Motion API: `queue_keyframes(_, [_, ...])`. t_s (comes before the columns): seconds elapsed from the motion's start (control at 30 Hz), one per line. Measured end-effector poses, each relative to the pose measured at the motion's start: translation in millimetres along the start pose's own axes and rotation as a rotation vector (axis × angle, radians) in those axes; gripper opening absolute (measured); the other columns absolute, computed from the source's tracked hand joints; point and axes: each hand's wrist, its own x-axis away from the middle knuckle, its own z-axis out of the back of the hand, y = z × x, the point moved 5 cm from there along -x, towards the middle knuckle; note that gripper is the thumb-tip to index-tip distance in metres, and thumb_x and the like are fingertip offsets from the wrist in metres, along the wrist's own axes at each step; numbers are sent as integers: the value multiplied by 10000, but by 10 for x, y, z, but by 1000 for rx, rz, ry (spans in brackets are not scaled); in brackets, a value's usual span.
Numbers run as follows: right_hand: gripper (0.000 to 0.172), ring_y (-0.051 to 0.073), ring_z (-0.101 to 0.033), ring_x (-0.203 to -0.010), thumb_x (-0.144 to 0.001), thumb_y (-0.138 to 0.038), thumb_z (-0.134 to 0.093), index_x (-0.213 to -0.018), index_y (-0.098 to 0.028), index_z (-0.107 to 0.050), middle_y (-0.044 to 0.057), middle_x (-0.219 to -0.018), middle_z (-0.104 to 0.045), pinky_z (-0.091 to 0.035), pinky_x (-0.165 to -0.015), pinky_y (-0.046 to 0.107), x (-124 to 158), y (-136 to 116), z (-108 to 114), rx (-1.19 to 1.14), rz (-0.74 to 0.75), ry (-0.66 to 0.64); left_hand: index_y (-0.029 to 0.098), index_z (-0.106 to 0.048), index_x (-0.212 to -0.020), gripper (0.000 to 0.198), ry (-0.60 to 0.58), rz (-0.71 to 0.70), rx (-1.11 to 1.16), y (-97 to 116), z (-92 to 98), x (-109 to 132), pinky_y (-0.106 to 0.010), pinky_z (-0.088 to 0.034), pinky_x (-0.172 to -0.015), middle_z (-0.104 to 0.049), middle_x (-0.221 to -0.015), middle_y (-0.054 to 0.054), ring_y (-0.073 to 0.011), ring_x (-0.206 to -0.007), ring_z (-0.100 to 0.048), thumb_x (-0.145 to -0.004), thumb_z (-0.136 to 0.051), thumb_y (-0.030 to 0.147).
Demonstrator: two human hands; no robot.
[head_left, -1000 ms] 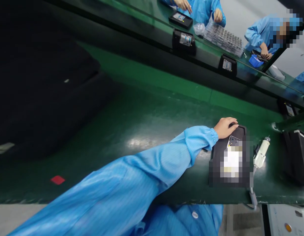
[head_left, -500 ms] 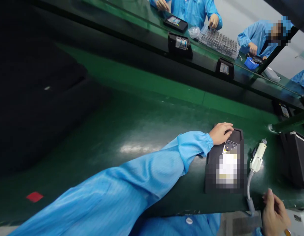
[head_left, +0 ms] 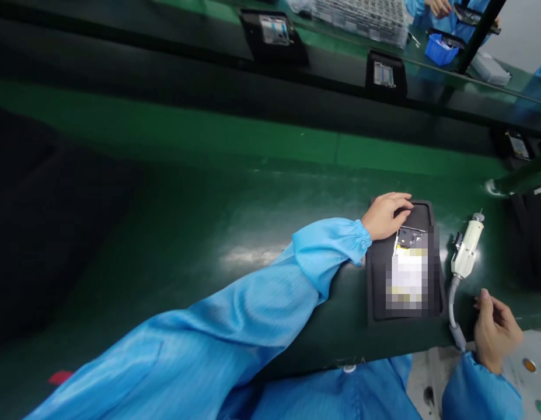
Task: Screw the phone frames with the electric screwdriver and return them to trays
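My left hand (head_left: 387, 216) rests at the upper end of a black tray (head_left: 379, 291), fingers stretched over its top edge and thumb apart. In that tray lies a flat device with a dark circuit part (head_left: 411, 237) at its top; the rest of the device is blurred out. Beside the tray, a white electric screwdriver (head_left: 468, 251) lies on the bench with its bit pointing away from me and a grey cable at its near end. Close to that cable, at the bench's front edge, my right hand (head_left: 496, 329) is closed with curled fingers; whatever they may hold is hidden.
Across the raised green line stand more black trays with devices (head_left: 276, 30) (head_left: 384, 74). Behind them are a clear plastic parts tray (head_left: 362, 20), a blue bin (head_left: 440, 49) and a co-worker's hand (head_left: 439, 7). A dark post base (head_left: 515, 179) and black trays (head_left: 539, 233) stand at right.
The view has tilted down, so the far line sits higher in the picture. My left hand stays on the tray's top end. My right hand has come up nearer the screwdriver's cable.
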Motion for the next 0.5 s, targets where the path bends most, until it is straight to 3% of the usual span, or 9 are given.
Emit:
queue_keyframes(0.23, [345, 163, -602, -546, -807, -481, -677, -739, -143, -692, 44, -594, -652, -454, -559, 260, 6, -18, -27, -29, 30, -2, 175, -710, -914, 155, 41, -22, 14, -4, 25, 6, -383, -509, -986, -679, -1144, -82, -211, -1058, -647, -807, -599, 158])
queue_keyframes(0.5, [384, 143, -571, -526, -819, -497, -653, -721, -128, -694, 41, -589, -639, -429, -550, 250, 47, -17, -56, -3, 116, 25, 179, -696, -916, 174, 221, -15, 4, -35, 215, 159, -384, -509, -995, -695, -1103, -74, -200, -1052, -650, -855, -546, 244])
